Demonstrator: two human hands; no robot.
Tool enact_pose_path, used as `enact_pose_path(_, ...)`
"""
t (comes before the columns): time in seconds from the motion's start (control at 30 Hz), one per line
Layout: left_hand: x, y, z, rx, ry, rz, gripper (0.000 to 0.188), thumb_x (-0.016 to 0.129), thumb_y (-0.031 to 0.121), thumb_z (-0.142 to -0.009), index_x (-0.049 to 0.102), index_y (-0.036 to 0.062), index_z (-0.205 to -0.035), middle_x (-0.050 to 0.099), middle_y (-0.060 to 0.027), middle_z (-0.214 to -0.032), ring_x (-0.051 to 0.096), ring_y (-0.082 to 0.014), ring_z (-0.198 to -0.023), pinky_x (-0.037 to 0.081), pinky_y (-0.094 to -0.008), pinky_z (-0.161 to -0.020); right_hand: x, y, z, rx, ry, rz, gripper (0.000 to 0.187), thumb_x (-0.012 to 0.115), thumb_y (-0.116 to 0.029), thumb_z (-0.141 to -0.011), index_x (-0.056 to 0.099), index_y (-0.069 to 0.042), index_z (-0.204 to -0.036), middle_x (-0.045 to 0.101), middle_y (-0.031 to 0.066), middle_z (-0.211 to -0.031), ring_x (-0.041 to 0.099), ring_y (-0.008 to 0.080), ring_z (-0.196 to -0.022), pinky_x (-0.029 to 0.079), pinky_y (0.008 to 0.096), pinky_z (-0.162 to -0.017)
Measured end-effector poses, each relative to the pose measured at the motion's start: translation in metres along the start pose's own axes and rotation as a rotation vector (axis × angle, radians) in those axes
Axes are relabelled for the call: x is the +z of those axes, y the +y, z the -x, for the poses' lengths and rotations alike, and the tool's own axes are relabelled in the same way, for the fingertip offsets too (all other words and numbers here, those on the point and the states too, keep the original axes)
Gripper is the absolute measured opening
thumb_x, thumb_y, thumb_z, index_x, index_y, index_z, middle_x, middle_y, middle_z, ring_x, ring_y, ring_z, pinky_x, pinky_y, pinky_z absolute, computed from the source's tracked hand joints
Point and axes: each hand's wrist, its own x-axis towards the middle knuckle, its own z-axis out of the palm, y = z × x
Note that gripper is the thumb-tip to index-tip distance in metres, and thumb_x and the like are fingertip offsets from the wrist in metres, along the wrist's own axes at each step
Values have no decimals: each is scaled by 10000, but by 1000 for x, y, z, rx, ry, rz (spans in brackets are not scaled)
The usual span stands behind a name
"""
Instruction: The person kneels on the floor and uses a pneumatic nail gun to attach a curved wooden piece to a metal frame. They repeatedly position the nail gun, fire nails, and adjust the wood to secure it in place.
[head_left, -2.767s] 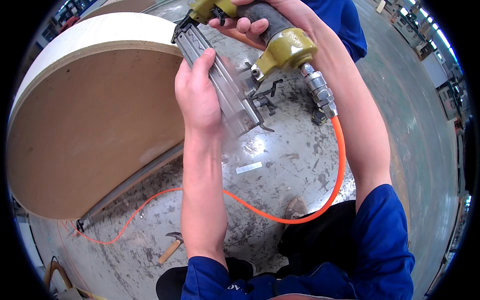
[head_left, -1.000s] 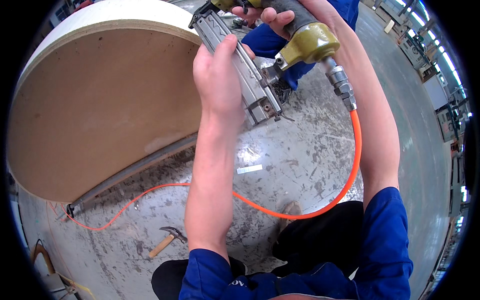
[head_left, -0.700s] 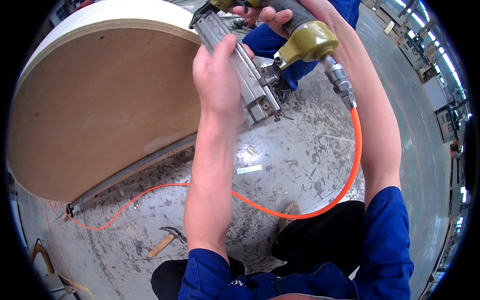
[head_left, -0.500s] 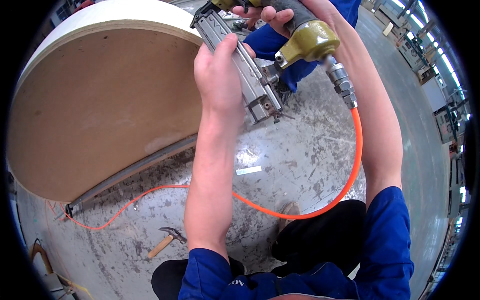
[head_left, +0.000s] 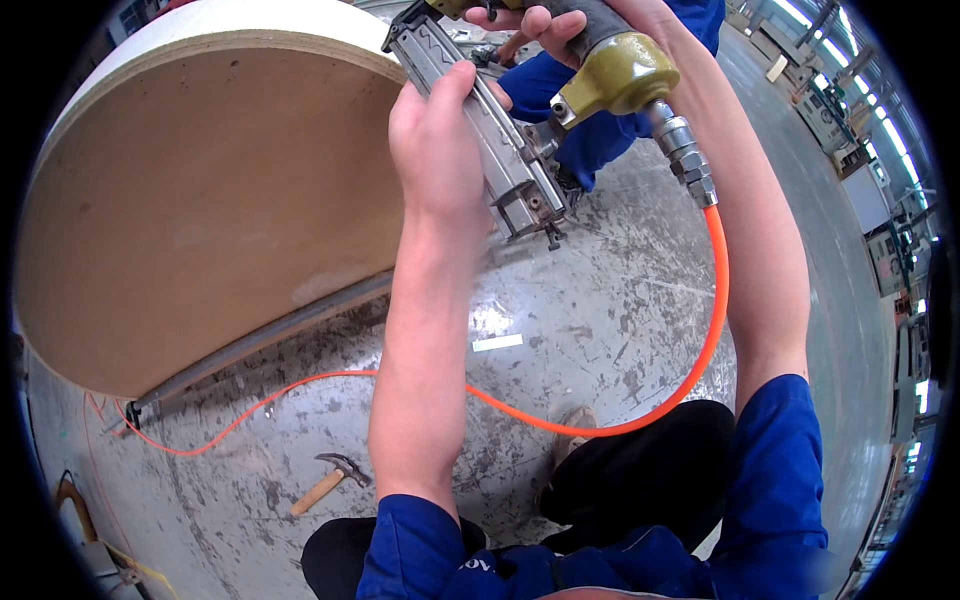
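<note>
A pneumatic nail gun (head_left: 625,78) with an olive-green body and a long silver magazine is held up at the top of the head view, its front end cut off by the picture's edge. My left hand (head_left: 435,145) is closed round the magazine, thumb lying along its face. My right hand (head_left: 558,30) wraps the dark grip of the gun, with some fingers visible past it. From a metal coupling at the grip's end, an orange air hose (head_left: 718,300) loops down and passes behind my left forearm.
A large curved wooden panel piece (head_left: 210,210) with a white outer side fills the left. On the grey floor lie a claw hammer (head_left: 325,485) and a small white strip (head_left: 497,342). Another person's blue-clothed leg (head_left: 600,150) is beyond the gun. Machines stand far right.
The nail gun stays in both hands and has barely moved. The thin piece at the magazine's lower end sits slightly differently, and the hose loop has swung a little to the right.
</note>
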Motion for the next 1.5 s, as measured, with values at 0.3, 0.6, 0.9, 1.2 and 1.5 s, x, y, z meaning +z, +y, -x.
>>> enact_pose_path(0.3, -2, -1, -3, 7, -1, 28, 194, 516, 180, -1043, 580, -3, -1031, 669, -84, -795, 623, -130, -564, 535, -282, -491, -1, -3, -2, 33, 16, 5, 456, 629, -96, -924, 463, 130, -1284, 624, 215, -1062, 608, 120, -627, 536, 165, -461)
enact_pose_path(0.6, 20, 8, -6, 38, -34, 81, 189, 521, 181, -1041, 579, 1, -1042, 672, -88, -785, 622, -130, -561, 525, -277, -491, 24, -24, 19, 4, 69, 22, 452, 659, -97, -917, 462, 117, -1263, 622, 208, -1057, 630, 120, -617, 539, 160, -446)
enact_pose_path(0.9, 8, 24, -6, 43, -16, 83, 198, 510, 182, -1045, 584, -1, -1057, 671, -81, -797, 630, -132, -586, 535, -287, -515, 41, -19, 3, -23, 55, 111, 417, 697, -85, -892, 512, 79, -1229, 637, 199, -1038, 610, 101, -589, 535, 160, -452)
enact_pose_path(1.2, -3, 26, -9, 59, -11, 93, 201, 510, 182, -1045, 590, -2, -1035, 671, -80, -796, 632, -134, -593, 537, -289, -518, 46, -13, -5, -52, 76, 147, 407, 700, -88, -887, 524, 65, -1221, 650, 206, -1046, 604, 104, -582, 535, 160, -455)
enact_pose_path(1.5, 9, 25, -2, 20, 27, 85, 221, 517, 191, -1043, 610, -5, -998, 667, -70, -785, 605, -123, -576, 504, -282, -518, 35, -23, -2, 6, 23, 121, 463, 675, -70, -891, 482, 79, -1284, 634, 224, -1054, 601, 114, -589, 537, 157, -454)
